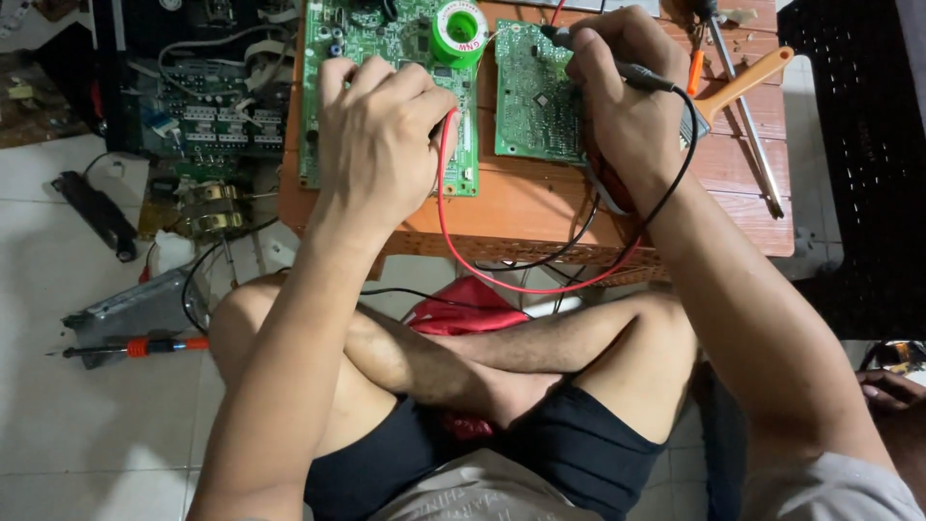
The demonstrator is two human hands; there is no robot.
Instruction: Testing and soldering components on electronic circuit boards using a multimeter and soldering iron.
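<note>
My left hand (381, 135) rests over a large green circuit board (333, 106) on a low wooden table (540, 207). It grips a probe with a red lead (453, 232) that loops down off the table edge; the tip is hidden under the fingers. My right hand (617, 96) holds a black probe (632, 72) with a black lead (675, 178), its tip at the top of a smaller green circuit board (526, 96). A green spool of solder wire (460, 29) sits on the large board between my hands.
An orange-handled tool (743, 82) and a long metal rod (748, 125) lie at the table's right. An opened electronics chassis (203, 106) sits on the floor at left, with a screwdriver (135, 345) and a metal bracket (130, 307). My crossed legs are below the table; another person's hand (892, 386) shows at right.
</note>
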